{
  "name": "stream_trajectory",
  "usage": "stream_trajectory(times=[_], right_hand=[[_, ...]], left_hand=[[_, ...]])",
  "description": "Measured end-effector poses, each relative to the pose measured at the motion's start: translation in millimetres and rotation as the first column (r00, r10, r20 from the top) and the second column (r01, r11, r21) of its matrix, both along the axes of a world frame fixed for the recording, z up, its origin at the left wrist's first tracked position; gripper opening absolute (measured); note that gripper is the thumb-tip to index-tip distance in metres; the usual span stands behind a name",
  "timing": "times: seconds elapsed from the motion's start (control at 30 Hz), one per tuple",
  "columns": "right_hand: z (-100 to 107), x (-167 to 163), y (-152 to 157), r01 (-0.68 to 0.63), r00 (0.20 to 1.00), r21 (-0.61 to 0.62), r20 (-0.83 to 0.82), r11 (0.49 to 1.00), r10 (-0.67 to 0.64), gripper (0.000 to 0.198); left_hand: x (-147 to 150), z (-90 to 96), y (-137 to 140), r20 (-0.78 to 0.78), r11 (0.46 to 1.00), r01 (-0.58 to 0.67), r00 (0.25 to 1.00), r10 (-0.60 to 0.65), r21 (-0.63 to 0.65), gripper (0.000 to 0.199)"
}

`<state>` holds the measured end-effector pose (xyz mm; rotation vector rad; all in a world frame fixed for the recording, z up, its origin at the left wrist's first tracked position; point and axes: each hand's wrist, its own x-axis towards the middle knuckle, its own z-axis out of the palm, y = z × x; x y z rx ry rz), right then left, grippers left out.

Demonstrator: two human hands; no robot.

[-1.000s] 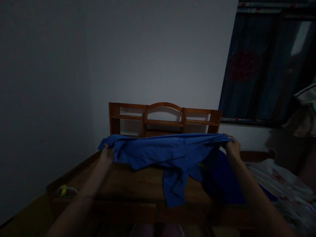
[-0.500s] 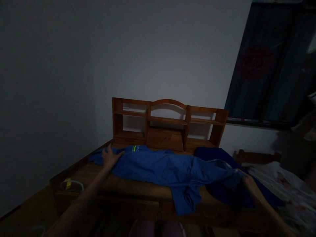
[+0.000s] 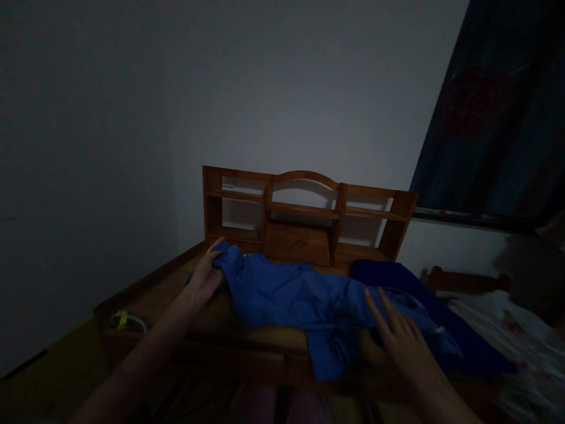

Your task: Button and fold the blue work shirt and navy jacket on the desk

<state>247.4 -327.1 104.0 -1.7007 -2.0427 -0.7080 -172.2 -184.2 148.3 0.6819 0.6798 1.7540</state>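
1. Now the right hand (image 3: 399, 335) is off the right end of the garment (image 3: 282, 294), which it was gripping half a second ago. Its fingers are spread wide and it holds nothing; whether the fingertips brush the fabric, I cannot tell.

2. Meanwhile the left hand (image 3: 205, 277), which was lying spread on the fabric, is narrowed around the garment's left end and holds it up a little above the desk (image 3: 159, 291).

3. That end, stretched out to the left a moment ago, is drawn inward. Only a speck of the bright print (image 3: 247, 255) shows, where lettering was readable as a patch before.

4. The garment lies across the middle of the desk, rumpled, in front of the shelf (image 3: 300, 241). Its right end rests over the dark blue cloth (image 3: 382, 271), and a flap (image 3: 324, 356) hangs down at the desk's front edge, much as before.

5. For the handling, I judge this a switch from spreading with two hands to turning in one end: the left hand does the work, and the right is free to press or guide. The right end looks loose and unsmoothed, so it could shift if the left pulls hard.

6. Over at the desk's left corner, the white loop (image 3: 139, 323) sits apart from the garment, unchanged.
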Motion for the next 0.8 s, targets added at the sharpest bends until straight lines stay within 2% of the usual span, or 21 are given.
stream_trajectory(times=[0.07,0.13,0.27,0.33,0.4,0.5,0.57,0.67,0.7,0.8], right_hand=[[2.6,-51.4,-6.2,-0.155,0.981,-0.126,-0.135,0.98,0.138,0.089],[1.8,-98.5,-6.9,-0.268,0.935,-0.2,-0.289,0.942,0.205,0.093],[-7.5,-170.0,17.4,-0.352,0.866,-0.246,-0.451,0.903,0.215,0.112],[-12.3,-191.0,38.4,-0.375,0.842,-0.223,-0.488,0.9,0.23,0.118],[-14.6,-200.5,59.3,-0.373,0.827,-0.188,-0.512,0.909,0.234,0.117],[-12.2,-190.3,85.1,-0.337,0.826,-0.129,-0.516,0.933,0.228,0.103],[-6.0,-167.7,99.0,-0.302,0.834,-0.08,-0.505,0.95,0.222,0.083],[13.3,-119.2,118.0,-0.22,0.814,-0.029,-0.557,0.975,0.167,0.051],[22.8,-102.1,124.0,-0.205,0.783,0.008,-0.598,0.979,0.169,0.047],[59.0,-56.6,139.9,-0.229,0.634,0.223,-0.704,0.948,0.319,0.041]], left_hand=[[18.3,23.0,-16.3,0.116,0.996,0.062,0.991,-0.07,0.069,0.038],[39.8,42.5,-33.0,0.151,0.985,0.11,0.98,-0.13,0.137,0.034],[83.1,72.3,-66.5,-0.017,0.946,0.148,0.989,-0.15,0.288,0.036],[98.4,84.3,-81.3,-0.137,0.912,0.137,0.987,-0.09,0.387,0.042],[106.2,94.9,-92.0,-0.244,0.873,0.122,0.97,-0.004,0.473,0.046],[102.5,109.1,-98.0,-0.419,0.848,0.079,0.891,0.176,0.524,0.047],[91.2,117.5,-95.9,-0.534,0.836,0.028,0.781,0.324,0.549,0.052],[67.1,125.9,-86.7,-0.642,0.786,-0.073,0.534,0.55,0.613,0.064],[58.7,126.9,-82.3,-0.664,0.767,-0.109,0.433,0.61,0.633,0.064],[37.0,124.0,-65.9,-0.714,0.719,-0.187,0.105,0.692,0.669,0.055]])
